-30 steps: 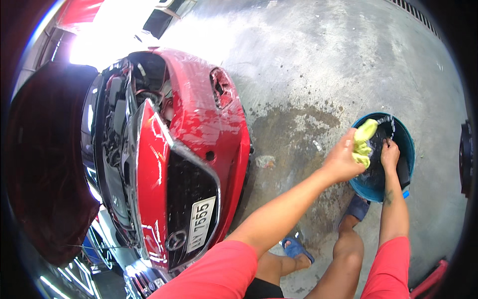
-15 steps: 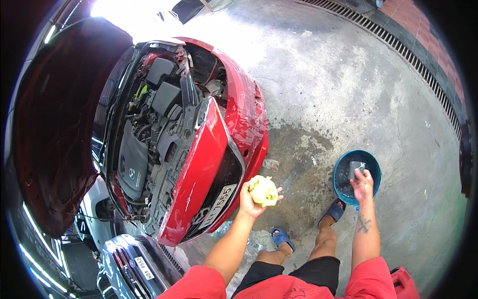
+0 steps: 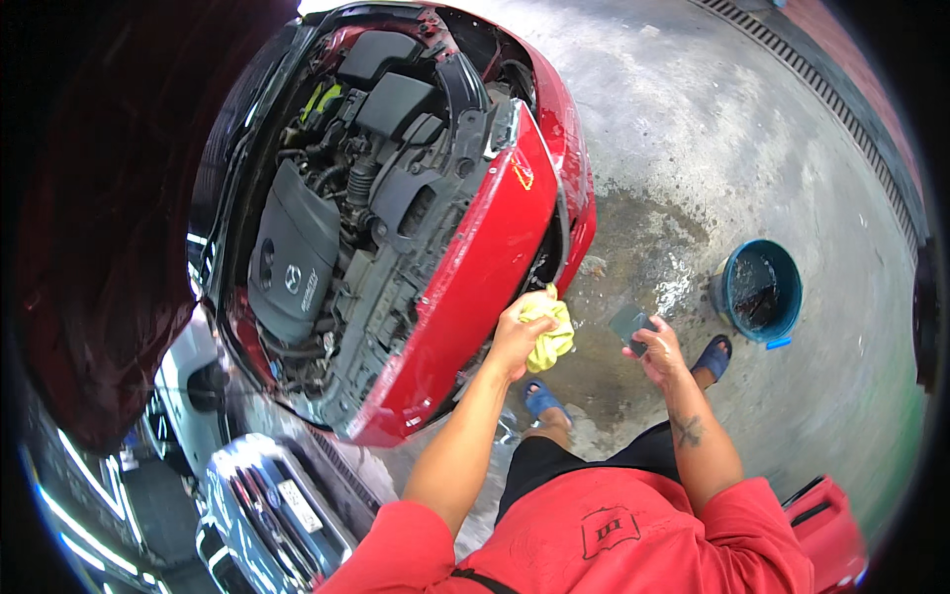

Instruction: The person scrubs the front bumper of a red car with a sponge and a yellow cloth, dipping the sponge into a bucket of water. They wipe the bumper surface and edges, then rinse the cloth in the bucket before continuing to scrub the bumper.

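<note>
A crumpled yellow-green cloth (image 3: 554, 339) is in the left hand (image 3: 517, 339), which curls around it near the front of a glossy red metal car (image 3: 477, 267) with its dark hood (image 3: 109, 238) raised. The right hand (image 3: 661, 354) grips a flat grey rectangular pad (image 3: 627, 323), apart from the cloth. A round blue plastic bucket (image 3: 789, 287) stands on the grey concrete floor (image 3: 683, 109), right of that hand.

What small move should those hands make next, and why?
Perhaps move the right hand and its dark flat piece left toward the red car: they appear over wet floor, apart from it, while the left hand holds a yellow cloth nearer it.
</note>
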The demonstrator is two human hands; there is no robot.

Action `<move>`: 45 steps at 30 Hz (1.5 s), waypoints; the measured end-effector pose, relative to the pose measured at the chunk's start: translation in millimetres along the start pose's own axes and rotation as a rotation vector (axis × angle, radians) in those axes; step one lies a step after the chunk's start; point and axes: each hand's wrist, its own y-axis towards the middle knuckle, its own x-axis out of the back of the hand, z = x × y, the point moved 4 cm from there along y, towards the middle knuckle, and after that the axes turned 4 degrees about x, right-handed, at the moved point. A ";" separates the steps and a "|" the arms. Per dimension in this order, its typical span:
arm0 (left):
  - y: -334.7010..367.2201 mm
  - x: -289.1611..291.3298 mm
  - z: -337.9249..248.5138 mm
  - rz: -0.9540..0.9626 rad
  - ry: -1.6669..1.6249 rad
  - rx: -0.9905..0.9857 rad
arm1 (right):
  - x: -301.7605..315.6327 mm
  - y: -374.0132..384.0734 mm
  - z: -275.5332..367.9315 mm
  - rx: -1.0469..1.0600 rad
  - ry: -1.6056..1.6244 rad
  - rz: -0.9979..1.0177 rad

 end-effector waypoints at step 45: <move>2.3 227.8 -37.0 -0.214 1.387 -1.207 | -322.7 96.4 6.8 0.871 -1.276 -0.493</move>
